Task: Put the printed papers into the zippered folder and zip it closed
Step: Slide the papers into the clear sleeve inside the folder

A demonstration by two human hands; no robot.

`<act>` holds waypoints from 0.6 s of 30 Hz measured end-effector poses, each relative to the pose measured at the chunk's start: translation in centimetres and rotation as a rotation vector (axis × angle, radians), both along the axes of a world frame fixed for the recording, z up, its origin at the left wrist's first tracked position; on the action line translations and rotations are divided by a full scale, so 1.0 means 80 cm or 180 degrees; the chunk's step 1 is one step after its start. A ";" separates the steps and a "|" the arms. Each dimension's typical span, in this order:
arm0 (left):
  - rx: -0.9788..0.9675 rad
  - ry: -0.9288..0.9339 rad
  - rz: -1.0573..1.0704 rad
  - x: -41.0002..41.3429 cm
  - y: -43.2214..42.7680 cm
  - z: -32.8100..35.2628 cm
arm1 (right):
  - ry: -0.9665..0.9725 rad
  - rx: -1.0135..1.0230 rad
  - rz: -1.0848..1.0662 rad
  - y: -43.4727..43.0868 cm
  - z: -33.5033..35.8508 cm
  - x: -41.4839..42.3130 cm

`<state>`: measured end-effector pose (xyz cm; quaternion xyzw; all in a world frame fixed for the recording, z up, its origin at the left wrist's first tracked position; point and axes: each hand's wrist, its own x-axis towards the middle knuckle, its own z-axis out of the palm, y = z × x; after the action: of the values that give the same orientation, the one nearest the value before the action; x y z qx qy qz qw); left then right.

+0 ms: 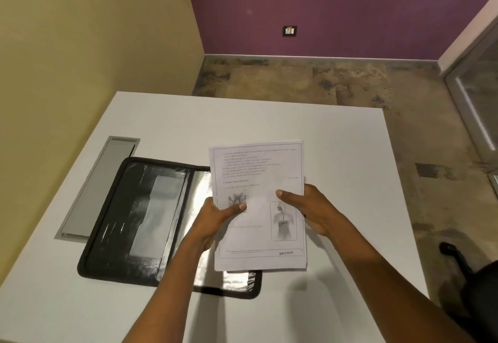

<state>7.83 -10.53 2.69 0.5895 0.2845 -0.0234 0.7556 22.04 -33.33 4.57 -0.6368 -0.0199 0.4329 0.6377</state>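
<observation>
A white table (336,154) fills the lower middle of the view, standing in a corner where a yellow wall (80,33) meets a purple wall (336,6), with mottled brown flooring (404,94) beyond its far edge. A grey metal cable tray (97,186) is set flush into the table along its left edge, its lid shut.

Just right of that tray, the black zippered folder (129,221) lies spread open and flat on the table, its left half near the left edge and its right half reaching toward the near edge. The left half shows dark pockets holding a pale grey sheet or panel; the right half shows a shiny clear sleeve, mostly hidden behind the papers and a forearm, and whether anything sits in that sleeve cannot be told.

The stack of printed papers (258,208) is held up above the folder's right half and the table's middle, not inside the folder. The top sheet carries lines of text, two anatomical drawings and the word "ENTERED" near its lower edge.

The left hand (215,218) grips the stack's left edge, thumb pressed across the front and fingers curled behind. The right hand (310,208) clasps the right edge the same way, thumb on the face of the page.

A small switch plate (289,31) sits low on the purple wall.
</observation>
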 end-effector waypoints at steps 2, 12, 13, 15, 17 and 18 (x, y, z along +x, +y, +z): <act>-0.0035 0.0008 -0.0080 0.003 0.024 0.005 | 0.0108 0.0045 0.0057 0.024 0.003 0.008; -0.0262 -0.0100 -0.0063 0.036 0.100 0.009 | 0.0019 0.0013 -0.0078 0.099 0.018 0.047; -0.0256 -0.0101 -0.0063 0.040 0.105 0.007 | 0.0005 -0.0014 0.0021 0.104 0.019 0.051; -0.0306 -0.0135 0.0039 0.048 0.116 0.002 | -0.0043 -0.0141 0.0214 0.115 0.015 0.053; -0.0300 -0.0147 0.0145 0.057 0.126 -0.004 | -0.0102 -0.0317 0.0240 0.128 0.002 0.049; -0.0292 -0.0157 0.0175 0.062 0.131 -0.007 | -0.0168 -0.0413 0.0237 0.134 -0.004 0.046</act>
<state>12.76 -0.06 2.10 0.5466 0.2806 -0.0011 0.7890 25.72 -22.64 4.29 -0.6867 -0.0323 0.4398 0.5778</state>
